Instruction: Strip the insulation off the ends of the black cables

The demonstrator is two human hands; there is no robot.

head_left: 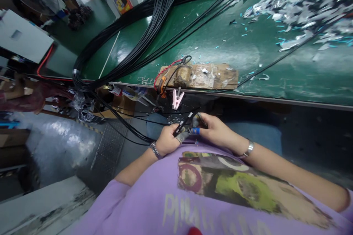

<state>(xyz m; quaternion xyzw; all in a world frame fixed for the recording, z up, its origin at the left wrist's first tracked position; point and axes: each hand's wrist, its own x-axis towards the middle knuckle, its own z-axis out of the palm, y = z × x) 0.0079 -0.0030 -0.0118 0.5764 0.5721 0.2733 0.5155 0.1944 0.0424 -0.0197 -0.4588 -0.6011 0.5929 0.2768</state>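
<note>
In front of my purple shirt, my left hand is closed, with worn grey covering on its fingers. It grips a black cable that runs in from the left. A dark strip with white marks sticks up from the same hand; its kind is unclear. Close beside it, my right hand is pinched, with grey finger covers and a blue band on one digit. What it pinches is too small to make out. Tiny coloured wire ends show just below the fingers.
On the green table lies a big loop of black cables, hanging over the edge. A wooden board at the edge carries a pink clip. Foil and wire scraps are heaped at upper right. A blue stool stands below.
</note>
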